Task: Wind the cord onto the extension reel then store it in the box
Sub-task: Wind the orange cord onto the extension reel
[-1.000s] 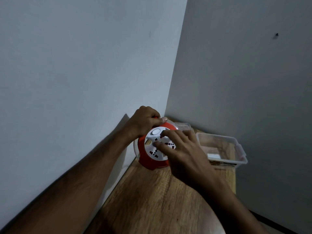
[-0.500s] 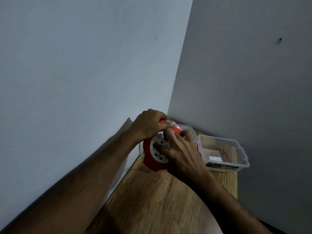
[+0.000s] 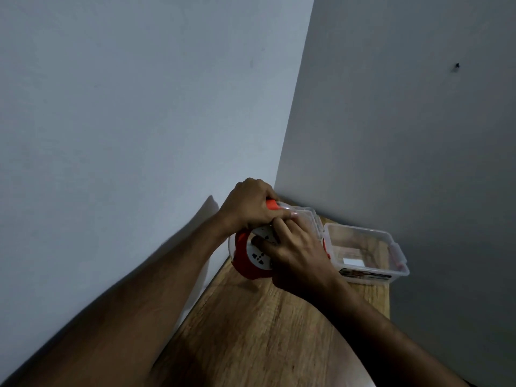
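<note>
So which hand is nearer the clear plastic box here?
Right. The right hand lies over the reel's socket face, right beside the clear plastic box. The left hand grips the reel's top handle, farther toward the left wall.

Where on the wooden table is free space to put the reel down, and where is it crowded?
Free: the bare wood of the table near the camera, between the two forearms. Crowded: the far corner, where the left hand and right hand hold the reel beside the open clear box.
</note>
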A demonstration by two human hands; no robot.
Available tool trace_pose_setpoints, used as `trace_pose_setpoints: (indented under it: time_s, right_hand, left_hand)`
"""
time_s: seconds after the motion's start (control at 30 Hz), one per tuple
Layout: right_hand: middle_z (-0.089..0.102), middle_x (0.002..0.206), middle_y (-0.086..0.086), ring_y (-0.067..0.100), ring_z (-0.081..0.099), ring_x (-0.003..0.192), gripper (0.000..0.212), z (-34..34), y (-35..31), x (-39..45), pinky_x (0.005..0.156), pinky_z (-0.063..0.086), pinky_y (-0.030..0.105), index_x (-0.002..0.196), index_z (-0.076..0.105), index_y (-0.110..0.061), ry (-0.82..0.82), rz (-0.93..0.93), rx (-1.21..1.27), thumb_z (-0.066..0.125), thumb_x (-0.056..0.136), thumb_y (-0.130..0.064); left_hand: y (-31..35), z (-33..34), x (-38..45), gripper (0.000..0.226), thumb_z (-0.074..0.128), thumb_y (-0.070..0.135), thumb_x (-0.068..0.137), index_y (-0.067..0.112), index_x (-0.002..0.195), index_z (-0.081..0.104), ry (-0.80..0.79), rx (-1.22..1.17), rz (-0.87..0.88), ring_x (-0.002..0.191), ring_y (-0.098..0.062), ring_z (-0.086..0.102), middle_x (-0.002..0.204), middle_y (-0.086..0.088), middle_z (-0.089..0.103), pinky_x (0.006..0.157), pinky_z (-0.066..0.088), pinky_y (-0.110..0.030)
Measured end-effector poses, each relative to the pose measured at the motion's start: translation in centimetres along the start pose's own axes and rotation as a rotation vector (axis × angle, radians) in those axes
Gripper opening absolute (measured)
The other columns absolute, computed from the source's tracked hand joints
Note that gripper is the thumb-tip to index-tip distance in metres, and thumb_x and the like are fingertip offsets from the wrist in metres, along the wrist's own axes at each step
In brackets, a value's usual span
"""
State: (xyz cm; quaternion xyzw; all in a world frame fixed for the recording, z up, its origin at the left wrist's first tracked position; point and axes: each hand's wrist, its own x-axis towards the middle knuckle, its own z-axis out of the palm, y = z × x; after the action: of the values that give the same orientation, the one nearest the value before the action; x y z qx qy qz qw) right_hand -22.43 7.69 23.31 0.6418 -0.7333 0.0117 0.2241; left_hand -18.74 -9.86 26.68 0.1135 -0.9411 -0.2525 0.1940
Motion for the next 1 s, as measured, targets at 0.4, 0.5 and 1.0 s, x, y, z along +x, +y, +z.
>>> trace_pose_setpoints:
  time_s: [0.4,0.5,1.0]
  right_hand:
    - [0.074,0.096,0.017,0.032,0.072,0.082,0.075,2.5,2.2,-0.1,0.062,0.059,0.039,0.129,0.060,-0.008,0.177,-0.053,0.036,0.091,0.066,-0.036]
    - [0.075,0.100,0.015,0.031,0.073,0.083,0.076,2.8,1.4,-0.2,0.065,0.062,0.040,0.134,0.052,-0.013,0.173,0.090,0.121,0.088,0.071,-0.035]
    - [0.075,0.111,-0.003,0.002,0.066,0.089,0.060,1.1,-4.4,1.6,0.081,0.051,0.014,0.124,0.066,-0.018,0.447,0.892,0.703,0.090,0.070,-0.026]
  left_hand:
    - [0.0,1.0,-0.4,0.068,0.064,0.081,0.068,0.017,0.085,0.080,0.148,-0.015,-0.020,0.073,-0.012,0.066,0.080,0.002,0.074,0.071,0.058,-0.032]
    - [0.0,0.9,-0.3,0.055,0.073,0.069,0.076,0.016,0.086,0.080,0.173,-0.029,-0.008,0.072,-0.013,0.065,0.081,0.001,0.074,0.066,0.048,-0.025]
    - [-0.2,1.0,-0.4,0.060,0.067,0.072,0.070,0.014,0.079,0.081,0.212,-0.109,-0.082,0.072,-0.017,0.067,0.076,0.000,0.074,0.072,0.057,-0.037]
